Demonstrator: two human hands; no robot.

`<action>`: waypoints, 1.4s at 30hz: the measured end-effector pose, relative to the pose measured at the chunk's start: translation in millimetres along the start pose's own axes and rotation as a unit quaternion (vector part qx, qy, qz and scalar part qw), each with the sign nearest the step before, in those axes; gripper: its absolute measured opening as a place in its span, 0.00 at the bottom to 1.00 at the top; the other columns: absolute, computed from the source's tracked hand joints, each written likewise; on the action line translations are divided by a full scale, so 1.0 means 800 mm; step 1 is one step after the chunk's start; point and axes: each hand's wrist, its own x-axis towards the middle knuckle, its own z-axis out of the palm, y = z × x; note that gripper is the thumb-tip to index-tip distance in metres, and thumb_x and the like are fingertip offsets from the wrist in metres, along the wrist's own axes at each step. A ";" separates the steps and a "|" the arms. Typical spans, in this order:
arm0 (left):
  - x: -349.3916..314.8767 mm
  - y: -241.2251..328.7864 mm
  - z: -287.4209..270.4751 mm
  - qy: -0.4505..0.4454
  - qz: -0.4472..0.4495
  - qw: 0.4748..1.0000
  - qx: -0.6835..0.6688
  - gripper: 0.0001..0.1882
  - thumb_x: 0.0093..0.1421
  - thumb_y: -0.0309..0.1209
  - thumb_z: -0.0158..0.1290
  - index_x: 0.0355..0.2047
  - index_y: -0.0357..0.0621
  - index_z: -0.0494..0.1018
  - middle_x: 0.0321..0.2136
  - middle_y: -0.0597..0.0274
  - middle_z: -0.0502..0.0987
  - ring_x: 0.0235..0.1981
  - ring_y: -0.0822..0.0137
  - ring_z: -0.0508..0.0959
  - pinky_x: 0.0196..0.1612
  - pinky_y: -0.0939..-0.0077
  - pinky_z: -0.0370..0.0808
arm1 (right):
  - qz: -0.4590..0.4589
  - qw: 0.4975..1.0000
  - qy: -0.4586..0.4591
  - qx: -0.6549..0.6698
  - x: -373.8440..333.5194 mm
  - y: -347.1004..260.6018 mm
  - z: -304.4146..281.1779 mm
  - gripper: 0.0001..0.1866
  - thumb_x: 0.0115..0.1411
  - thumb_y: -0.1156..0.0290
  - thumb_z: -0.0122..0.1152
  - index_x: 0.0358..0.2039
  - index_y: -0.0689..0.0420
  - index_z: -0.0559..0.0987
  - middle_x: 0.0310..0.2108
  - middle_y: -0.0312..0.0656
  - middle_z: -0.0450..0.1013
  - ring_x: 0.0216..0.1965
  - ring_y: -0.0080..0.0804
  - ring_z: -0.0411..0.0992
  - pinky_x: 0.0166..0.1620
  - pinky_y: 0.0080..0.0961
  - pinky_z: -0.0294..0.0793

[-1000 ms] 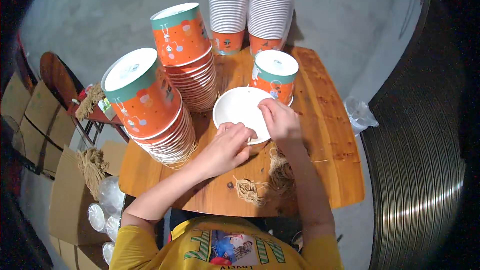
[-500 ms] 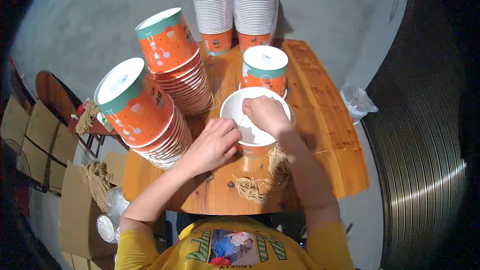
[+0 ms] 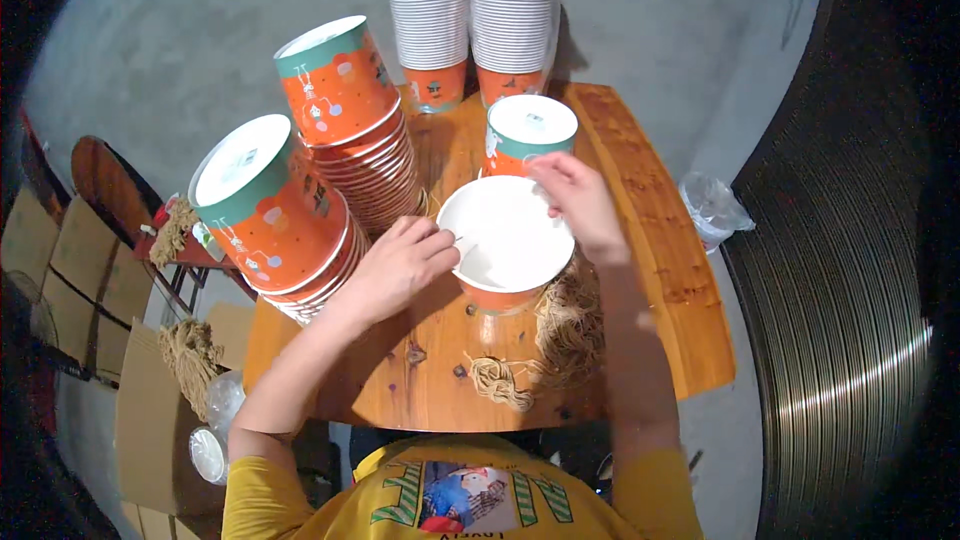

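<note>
A white-lined paper bucket (image 3: 505,240) with an orange outside stands mouth up on the wooden table in front of me. At its left rim is my left hand (image 3: 405,265), fingers curled and pinched together. A short bit of string (image 3: 459,238) shows at those fingertips, against the white inside. Over the far right rim, my right hand (image 3: 578,198) has its thumb and forefinger apart, and I see nothing held in it. Beside the bucket's near right side lies a heap of tan string (image 3: 568,325), with a smaller coil (image 3: 500,382) nearer to me.
Upside-down orange and green buckets stand in a near stack (image 3: 270,210) and a farther stack (image 3: 345,100) on the left. Another upturned bucket (image 3: 532,125) is just behind the open one. Two wrapped stacks (image 3: 470,15) rise at the back. A cardboard box (image 3: 145,420) sits lower left.
My right hand has come up out of the bucket, moving right to above its far right rim, and its fingers have parted. My left hand has shifted slightly left along the rim.
</note>
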 end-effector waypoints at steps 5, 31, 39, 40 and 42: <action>-0.007 -0.015 0.000 0.002 -0.047 0.999 0.017 0.08 0.49 0.27 0.48 0.31 0.42 0.69 0.36 0.61 0.68 0.43 0.62 0.68 0.48 0.68 0.66 | 0.008 0.990 0.023 0.139 -0.025 0.004 -0.057 0.09 0.63 0.67 0.52 0.38 0.57 0.75 0.19 0.23 0.60 0.18 0.09 0.55 0.21 0.08 0.58; 0.062 0.148 -0.007 0.034 -0.334 0.645 -0.687 0.06 0.64 0.30 0.48 0.35 0.39 0.68 0.24 0.71 0.72 0.27 0.83 0.70 0.30 0.88 0.67 | 0.085 0.946 -0.016 0.312 -0.110 -0.029 -0.037 0.10 0.62 0.67 0.51 0.41 0.58 0.69 0.17 0.26 0.60 0.16 0.11 0.56 0.20 0.09 0.56; 0.059 0.133 -0.015 0.050 -0.340 0.820 -0.458 0.07 0.61 0.28 0.50 0.32 0.35 0.68 0.21 0.58 0.74 0.24 0.66 0.74 0.31 0.74 0.71 | 0.102 0.985 0.022 0.141 -0.084 0.037 -0.063 0.12 0.62 0.66 0.52 0.41 0.59 0.72 0.21 0.29 0.66 0.19 0.13 0.62 0.22 0.10 0.62; 0.061 0.133 -0.014 0.049 -0.340 0.820 -0.457 0.07 0.61 0.28 0.50 0.32 0.35 0.68 0.21 0.58 0.74 0.24 0.66 0.74 0.31 0.74 0.71 | 0.103 0.984 0.023 0.142 -0.083 0.049 -0.063 0.12 0.62 0.66 0.52 0.41 0.59 0.72 0.21 0.29 0.66 0.19 0.13 0.62 0.22 0.10 0.62; 0.065 0.132 -0.013 0.091 -0.280 0.895 -0.334 0.06 0.59 0.26 0.51 0.30 0.35 0.68 0.23 0.51 0.73 0.27 0.53 0.75 0.32 0.65 0.71 | -0.100 0.959 0.160 -0.211 -0.089 0.063 -0.060 0.14 0.62 0.64 0.52 0.43 0.60 0.73 0.26 0.33 0.70 0.22 0.15 0.66 0.25 0.13 0.67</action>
